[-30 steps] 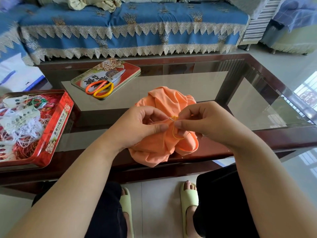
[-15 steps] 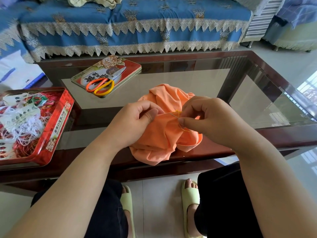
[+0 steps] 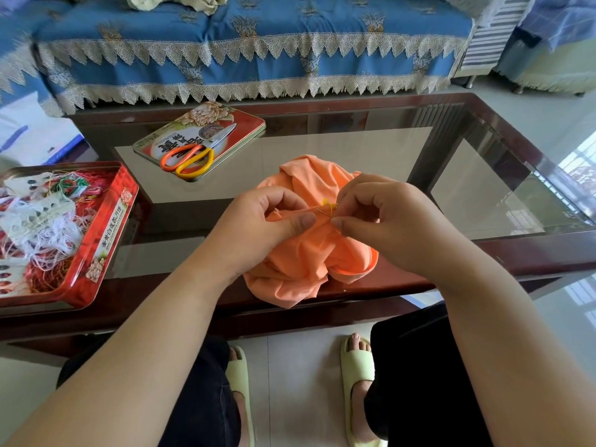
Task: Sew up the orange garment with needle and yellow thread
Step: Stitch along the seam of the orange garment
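Note:
The orange garment [image 3: 303, 256] lies bunched at the near edge of the glass coffee table [image 3: 354, 150]. My left hand [image 3: 258, 227] pinches a fold of its cloth between thumb and fingers. My right hand [image 3: 383, 221] pinches the thin needle [image 3: 323, 212], whose tip pokes out of the fold between the two thumbs. A small tuft of yellow thread [image 3: 329, 205] sits on the fabric just above the needle. The rest of the thread is hidden under my right hand.
A red tin [image 3: 109, 233] full of tangled threads stands at the table's left end. Its lid [image 3: 248, 124] lies farther back with orange-and-yellow scissors [image 3: 190, 158] on it. A blue sofa [image 3: 258, 43] runs behind the table. My knees and slippered feet are below the table edge.
The loose yellow thread loop seen a second ago has been drawn in. Both hands have shifted slightly up the garment, and the needle now points out of the fold.

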